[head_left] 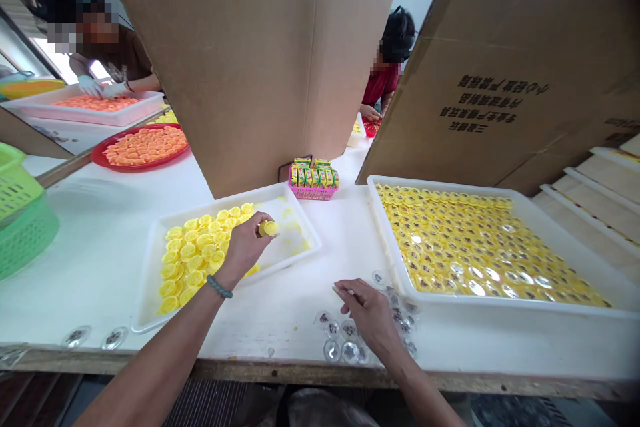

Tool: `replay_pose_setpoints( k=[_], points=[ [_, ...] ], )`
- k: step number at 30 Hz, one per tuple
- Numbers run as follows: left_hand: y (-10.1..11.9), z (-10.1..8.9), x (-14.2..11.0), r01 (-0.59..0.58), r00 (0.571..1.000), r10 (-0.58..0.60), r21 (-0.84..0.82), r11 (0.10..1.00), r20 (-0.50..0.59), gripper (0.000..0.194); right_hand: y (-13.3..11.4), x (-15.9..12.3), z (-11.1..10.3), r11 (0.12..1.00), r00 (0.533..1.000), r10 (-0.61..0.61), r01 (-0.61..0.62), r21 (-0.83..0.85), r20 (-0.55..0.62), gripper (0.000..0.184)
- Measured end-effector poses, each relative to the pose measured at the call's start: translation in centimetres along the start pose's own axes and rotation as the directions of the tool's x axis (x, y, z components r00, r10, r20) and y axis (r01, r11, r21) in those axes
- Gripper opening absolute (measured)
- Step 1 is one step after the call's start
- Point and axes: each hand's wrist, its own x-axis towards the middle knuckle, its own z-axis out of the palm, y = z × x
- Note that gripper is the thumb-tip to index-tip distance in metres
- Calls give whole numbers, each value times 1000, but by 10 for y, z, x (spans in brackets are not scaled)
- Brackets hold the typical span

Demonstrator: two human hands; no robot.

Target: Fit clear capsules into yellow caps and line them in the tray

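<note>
My left hand (246, 247), with a green beaded bracelet at the wrist, is closed round a small round yellow cup (271, 228). It hangs over a white tray (313, 243) with many loose yellow cups (195, 260) in its left and middle part. My right hand (367, 310) hovers above clear round lids (349, 351) with dark print, scattered near the table's front edge. Its thumb and forefinger are pinched together; what they hold, if anything, cannot be made out. To the right, a larger white tray (400, 293) holds rows of yellow cups under shiny clear lids (460, 247).
Cardboard sheets (250, 47) stand behind the trays. A pink basket (313, 193) of small boxes sits at the middle back. Green baskets (27, 233) and a red plate (100, 157) of orange pieces are at left. Two co-workers work beyond; two loose clear lids (115, 338) lie front left.
</note>
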Motion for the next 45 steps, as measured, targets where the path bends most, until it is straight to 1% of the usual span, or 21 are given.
replay_pose_setpoints(
  k=[4, 7, 9, 11, 13, 14, 16, 18, 19, 20, 22, 24, 26, 28, 31, 33, 36, 39, 42, 44, 45],
  points=[
    [-4, 0, 5, 63, 997, -60, -75, 995, 41, 24, -3, 3, -2, 982, 996, 92, -88, 166, -18, 30],
    [0, -2, 1, 150, 977, -96, -295, 944, 190, 33, -3, 3, -3, 944, 984, 179, -167, 286, -17, 36],
    [7, -1, -8, 288, 933, -122, -502, 816, 338, 38, -3, 3, -2, 902, 970, 244, -227, 367, 2, 41],
    [16, 4, -23, 429, 878, -131, -635, 642, 461, 42, -2, 3, -1, 876, 965, 262, -250, 412, 30, 42],
    [23, 13, -39, 499, 844, -123, -679, 539, 522, 42, -2, 3, 0, 908, 978, 204, -202, 368, 34, 39],
    [26, 18, -47, 516, 832, -113, -686, 513, 543, 41, -1, 3, 1, 941, 988, 150, -151, 303, 26, 37],
    [30, 27, -62, 502, 836, -89, -689, 522, 542, 41, 1, 3, 1, 993, 1000, 15, -13, 114, -12, 33],
    [32, 32, -72, 430, 870, -77, -672, 603, 487, 40, 4, 2, 2, 995, 995, -90, 88, -46, -37, 30],
    [33, 33, -75, 383, 890, -74, -650, 656, 450, 39, 4, 2, 2, 993, 994, -97, 94, -72, -40, 30],
    [33, 32, -78, 338, 908, -73, -620, 708, 412, 38, 5, 1, 3, 996, 997, -68, 66, -54, -36, 31],
    [33, 28, -83, 286, 922, -66, -559, 778, 381, 35, 5, 0, 4, 994, 998, 60, -60, 87, 4, 34],
    [31, 24, -88, 286, 916, -61, -539, 792, 397, 35, 3, 0, 7, 951, 985, 160, -170, 259, 59, 35],
    [28, 22, -94, 318, 901, -66, -550, 772, 429, 38, 1, 2, 11, 924, 982, 168, -186, 336, 82, 35],
    [23, 22, -100, 369, 886, -93, -570, 734, 454, 38, 1, 6, 16, 958, 993, 95, -108, 266, 63, 30],
    [16, 24, -107, 429, 878, -159, -597, 677, 450, 33, 6, 13, 24, 994, 993, -106, 107, -30, 52, 19],
    [12, 26, -110, 435, 886, -197, -608, 664, 419, 29, 11, 14, 27, 953, 971, -211, 231, -199, 115, 17],
    [9, 25, -111, 432, 895, -239, -600, 673, 377, 23, 12, 13, 26, 885, 935, -295, 345, -311, 197, 17],
    [9, 20, -109, 460, 881, -262, -586, 667, 395, 21, -5, 18, 20, 820, 902, -405, 432, -375, 151, 14],
    [9, 15, -107, 482, 867, -265, -573, 662, 423, 25, -41, 39, 21, 762, 862, -491, 494, -419, 122, 19],
    [10, 12, -106, 466, 874, -250, -571, 676, 417, 28, -64, 64, 29, 697, 852, -458, 520, -494, 252, 24],
    [10, 11, -106, 451, 881, -237, -573, 684, 410, 30, -73, 78, 35, 651, 850, -394, 526, -547, 350, 24]
  ],
)
